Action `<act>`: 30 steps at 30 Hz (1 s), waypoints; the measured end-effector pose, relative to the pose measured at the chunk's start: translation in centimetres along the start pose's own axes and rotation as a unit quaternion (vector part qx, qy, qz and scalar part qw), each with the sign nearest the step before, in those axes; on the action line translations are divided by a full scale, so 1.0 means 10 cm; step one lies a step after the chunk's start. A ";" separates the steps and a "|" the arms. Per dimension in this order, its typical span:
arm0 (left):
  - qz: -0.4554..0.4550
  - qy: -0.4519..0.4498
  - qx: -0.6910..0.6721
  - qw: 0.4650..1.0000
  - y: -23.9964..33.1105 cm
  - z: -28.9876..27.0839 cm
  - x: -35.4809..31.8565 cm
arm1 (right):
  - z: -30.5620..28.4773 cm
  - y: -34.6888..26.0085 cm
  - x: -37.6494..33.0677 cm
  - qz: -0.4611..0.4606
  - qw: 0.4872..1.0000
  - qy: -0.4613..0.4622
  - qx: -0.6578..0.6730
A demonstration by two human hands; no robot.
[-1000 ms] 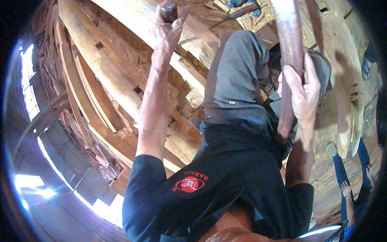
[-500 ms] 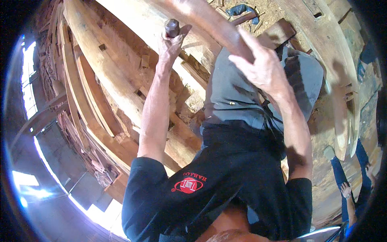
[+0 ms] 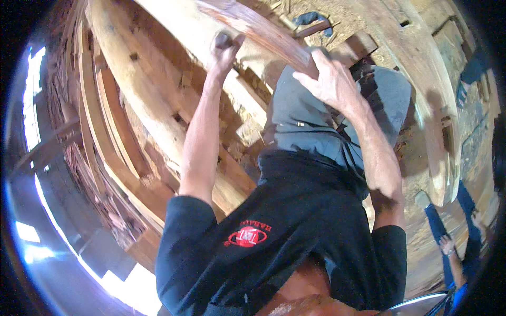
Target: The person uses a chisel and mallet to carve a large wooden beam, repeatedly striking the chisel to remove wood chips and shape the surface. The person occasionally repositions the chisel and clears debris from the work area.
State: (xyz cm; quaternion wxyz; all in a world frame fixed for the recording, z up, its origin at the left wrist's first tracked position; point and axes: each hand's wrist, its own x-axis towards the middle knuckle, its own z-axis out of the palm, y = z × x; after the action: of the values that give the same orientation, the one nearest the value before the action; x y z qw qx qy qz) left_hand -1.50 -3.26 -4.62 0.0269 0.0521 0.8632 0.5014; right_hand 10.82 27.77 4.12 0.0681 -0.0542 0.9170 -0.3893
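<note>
My left hand (image 3: 225, 48) is raised and closed around a dark rounded handle (image 3: 222, 39); the rest of that tool is hidden behind the fingers. My right hand (image 3: 329, 80) grips a long reddish-brown wooden strip (image 3: 258, 29) that slants up and to the left across the top of the view. Its lower end lies under my palm. Below both arms I see my black shirt (image 3: 295, 231) with a red emblem, and grey trousers (image 3: 311, 121).
Heavy curved timbers (image 3: 132, 105) and stacked planks fill the left side, and a thick curved beam (image 3: 437, 121) runs down the right. A wooden block (image 3: 363, 45) and a blue object (image 3: 312, 18) lie on the sawdust-covered floor. Another person's blue-clad legs (image 3: 448, 247) show at lower right.
My right hand has swung the wooden strip from upright at the right to slanting leftward over my legs. My left hand has stayed on the dark handle.
</note>
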 end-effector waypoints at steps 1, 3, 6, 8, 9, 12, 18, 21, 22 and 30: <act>-0.067 0.033 0.062 0.995 0.17 0.07 -0.10 | -0.04 0.07 -0.11 0.024 0.998 0.042 0.035; -0.089 -0.022 0.038 0.995 0.40 0.00 -0.10 | -0.29 0.02 -0.20 0.068 0.985 0.076 0.142; -0.044 0.016 0.050 0.998 0.37 -0.09 -0.14 | -1.03 -0.33 -0.22 0.052 0.939 0.136 0.311; -0.060 0.009 0.009 0.998 0.26 -0.02 -0.07 | -1.33 -0.58 -0.29 -0.030 0.901 0.176 0.396; -0.067 0.005 -0.013 0.998 0.21 0.02 -0.05 | -1.37 -0.69 -0.35 -0.071 0.895 0.190 0.399; -0.045 0.009 -0.017 0.999 0.19 -0.07 -0.12 | -1.08 -0.77 -0.47 -0.145 0.902 0.205 0.352; -0.041 -0.033 0.009 0.999 0.33 0.01 -0.13 | -0.31 -0.38 0.01 0.098 0.981 -0.156 -0.055; -0.033 -0.045 0.039 0.998 0.02 -0.15 -0.04 | 0.03 0.15 -0.15 -0.002 0.991 0.091 0.093; -0.056 -0.077 0.047 0.994 0.21 -0.08 -0.05 | -0.16 0.23 -0.21 0.083 0.987 0.059 0.125; -0.051 -0.059 -0.043 0.996 0.30 -0.02 -0.10 | -1.21 -0.80 -0.30 -0.159 0.891 0.220 0.364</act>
State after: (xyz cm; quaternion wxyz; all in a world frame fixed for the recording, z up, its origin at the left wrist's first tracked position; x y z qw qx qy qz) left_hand -0.37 -2.11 -1.92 0.1052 0.0361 0.8391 0.5325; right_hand 12.14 31.21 18.47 -0.1834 -0.0835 0.6816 -0.7034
